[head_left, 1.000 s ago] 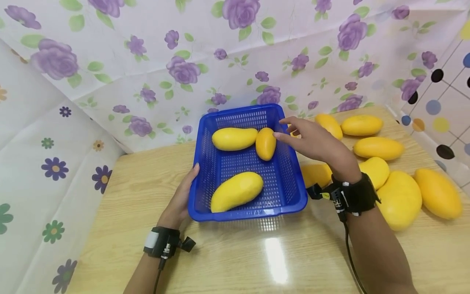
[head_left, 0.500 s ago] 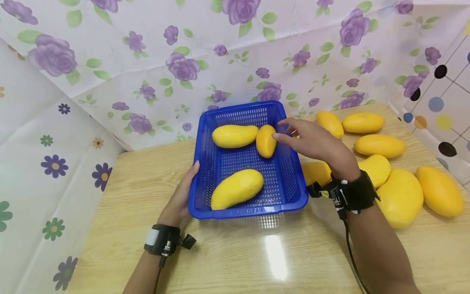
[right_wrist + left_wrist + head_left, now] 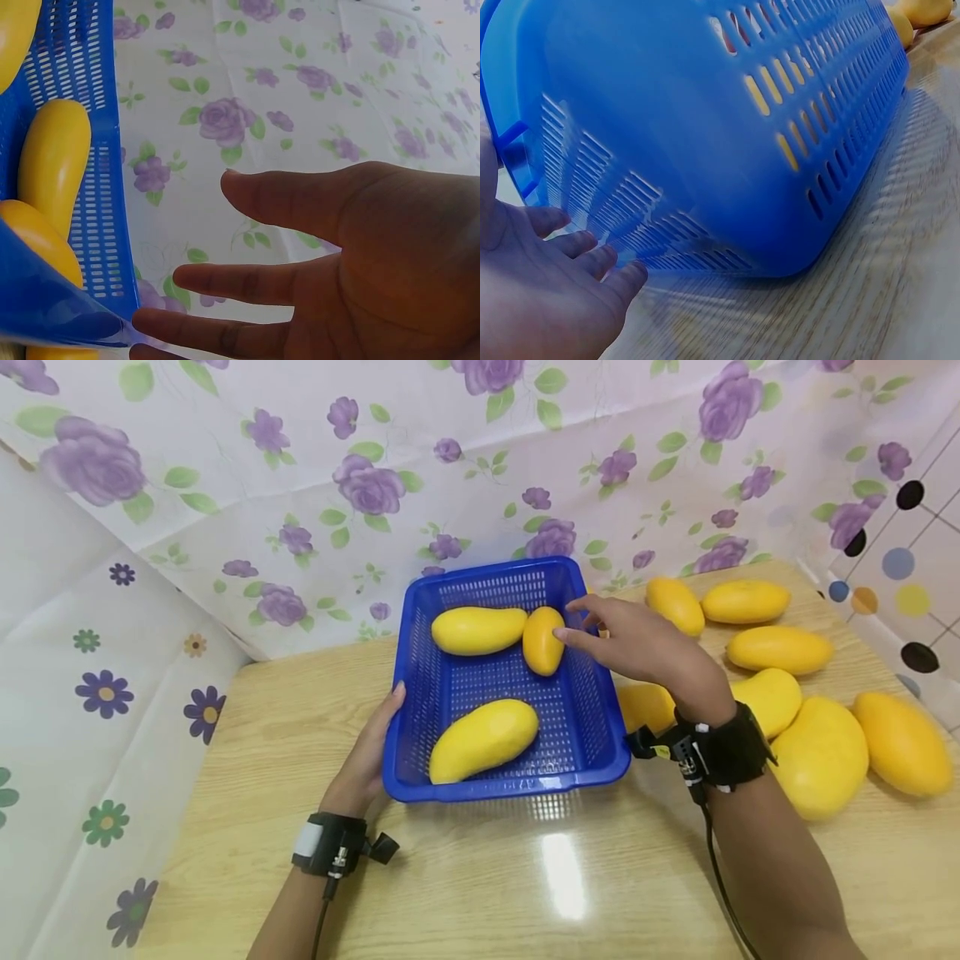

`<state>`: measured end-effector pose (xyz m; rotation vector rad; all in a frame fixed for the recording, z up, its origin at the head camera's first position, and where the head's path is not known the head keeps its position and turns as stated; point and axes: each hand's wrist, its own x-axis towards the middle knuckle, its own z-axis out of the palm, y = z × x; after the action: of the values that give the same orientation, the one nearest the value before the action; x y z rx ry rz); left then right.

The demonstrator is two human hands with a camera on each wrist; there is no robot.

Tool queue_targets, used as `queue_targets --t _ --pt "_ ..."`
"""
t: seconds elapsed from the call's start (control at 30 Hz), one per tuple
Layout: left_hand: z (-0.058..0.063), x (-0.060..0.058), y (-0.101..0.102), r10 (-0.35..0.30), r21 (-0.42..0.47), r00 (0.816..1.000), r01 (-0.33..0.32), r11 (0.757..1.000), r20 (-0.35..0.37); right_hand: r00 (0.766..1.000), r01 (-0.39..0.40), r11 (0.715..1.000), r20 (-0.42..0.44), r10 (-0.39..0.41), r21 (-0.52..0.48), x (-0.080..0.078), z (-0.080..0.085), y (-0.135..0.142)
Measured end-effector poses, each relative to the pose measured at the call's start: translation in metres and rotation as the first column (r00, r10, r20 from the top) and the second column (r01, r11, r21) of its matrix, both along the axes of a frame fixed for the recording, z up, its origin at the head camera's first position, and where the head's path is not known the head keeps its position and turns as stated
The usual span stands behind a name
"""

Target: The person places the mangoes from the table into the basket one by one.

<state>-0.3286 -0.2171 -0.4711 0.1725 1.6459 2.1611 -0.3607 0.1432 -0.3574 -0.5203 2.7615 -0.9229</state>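
Observation:
A blue plastic basket [image 3: 506, 789] with perforated walls stands on the wooden table and contains three yellow mangoes: a long one at the back [image 3: 480, 631], a smaller one beside it [image 3: 543, 643] and a large one at the front [image 3: 485, 741]. My left hand [image 3: 367, 756] is at the basket's left side, thumb at the rim. In the left wrist view, its relaxed fingers [image 3: 592, 259] lie against the perforated wall. Over the right rim hovers my right hand [image 3: 637, 639], fingers spread and holding nothing; whether its fingertips touch the rim, I cannot tell.
Several more mangoes lie to the basket's right, including a big one [image 3: 821, 758] beside my right forearm and another [image 3: 780, 650] farther back. One mango [image 3: 647, 706] is partly covered by my right wrist. A flowered sheet [image 3: 465, 485] hangs behind the table [image 3: 285, 727].
The head view tilts slightly, so everything drifts a little up in it. Both hands, the basket and the mangoes keep their places relative to one another.

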Motion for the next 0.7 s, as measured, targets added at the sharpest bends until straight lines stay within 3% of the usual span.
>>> queue_targets --t 0.37,0.7 --pt "0.004 0.002 -0.001 0.009 -0.015 1.000 -0.009 1.000 0.021 1.000 0.006 1.000 0.010 -0.006 -0.015 0.008 0.005 0.001" --pt "0.002 0.002 0.000 -0.005 -0.012 1.000 0.005 1.000 0.014 0.996 0.088 0.996 0.023 -0.088 -0.013 0.027 0.014 0.023"
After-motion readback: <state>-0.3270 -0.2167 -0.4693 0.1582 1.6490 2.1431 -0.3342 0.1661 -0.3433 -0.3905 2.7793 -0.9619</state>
